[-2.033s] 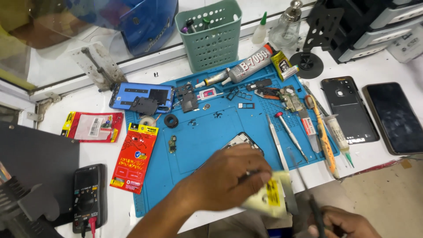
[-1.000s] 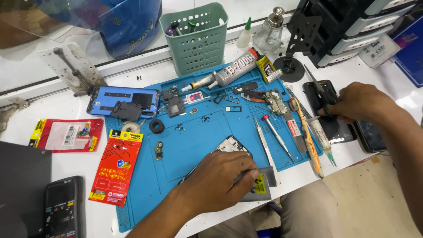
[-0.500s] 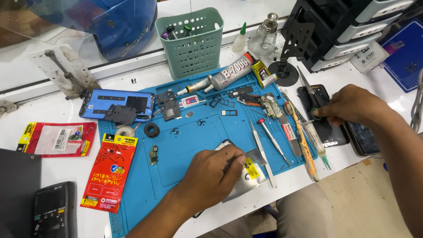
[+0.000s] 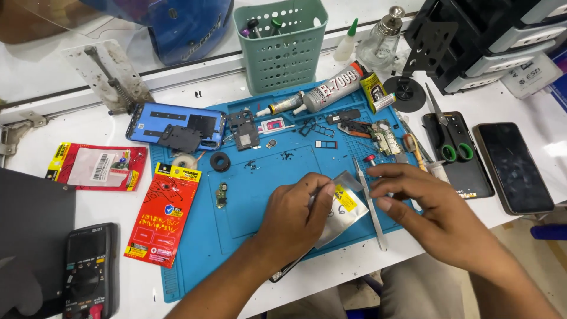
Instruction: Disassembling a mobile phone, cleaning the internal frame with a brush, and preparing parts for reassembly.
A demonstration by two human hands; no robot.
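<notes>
Your left hand [image 4: 292, 221] pinches the sealed silver pouch [image 4: 342, 210] mid-frame, right hand [image 4: 428, 212] loose, holding nothing; pouch isn't opened yet, phone parts lie apart above.

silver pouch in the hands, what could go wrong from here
The left hand pins the silver pouch at the mat's near edge, so it could slide off the bench. The right hand hovers beside the tweezers and could knock them. Loose small parts lie close behind and could scatter.
</notes>
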